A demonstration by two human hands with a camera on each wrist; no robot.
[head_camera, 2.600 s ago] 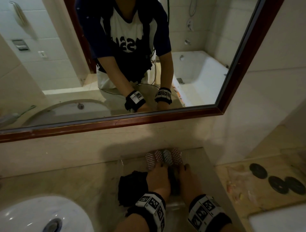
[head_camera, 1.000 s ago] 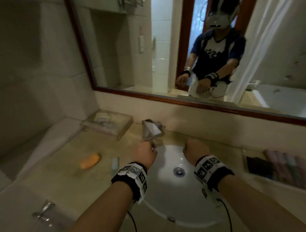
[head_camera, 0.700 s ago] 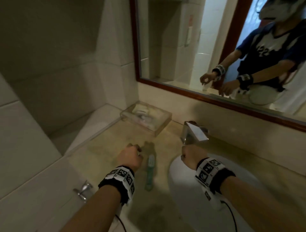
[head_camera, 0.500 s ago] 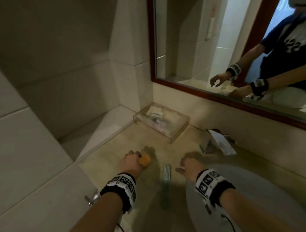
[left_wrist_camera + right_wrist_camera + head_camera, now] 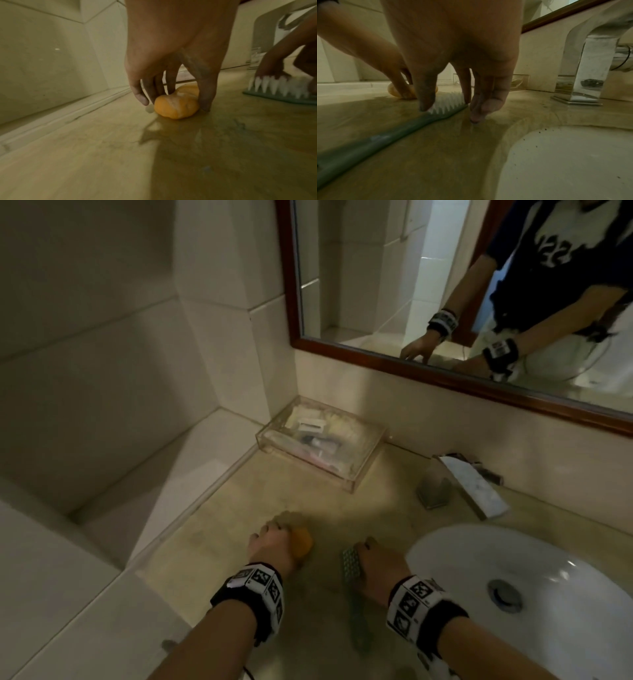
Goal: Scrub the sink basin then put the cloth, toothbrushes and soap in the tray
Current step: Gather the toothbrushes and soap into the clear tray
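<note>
An orange soap [image 5: 304,542] lies on the beige counter left of the sink. My left hand [image 5: 274,546] is down on it. In the left wrist view my left hand [image 5: 176,102] pinches the soap [image 5: 176,108], thumb on one side and fingers on the other. Just right of it lies a green toothbrush [image 5: 351,566], white bristles up. My right hand [image 5: 376,559] is on its head. In the right wrist view my right hand [image 5: 448,108] straddles the toothbrush [image 5: 368,142], thumb against the bristles and fingers on the far side. Both things rest on the counter.
The white sink basin [image 5: 565,628] with its drain is at the lower right, with dark specks on its rim. A chrome faucet [image 5: 459,484] stands behind it. A clear box [image 5: 363,470] of toiletries sits against the back wall under the mirror. A tiled ledge runs along the left.
My view swung left from the tray on the right, past the sink, to the left counter. Both hands came down, the left onto the soap and the right onto the toothbrush head.
</note>
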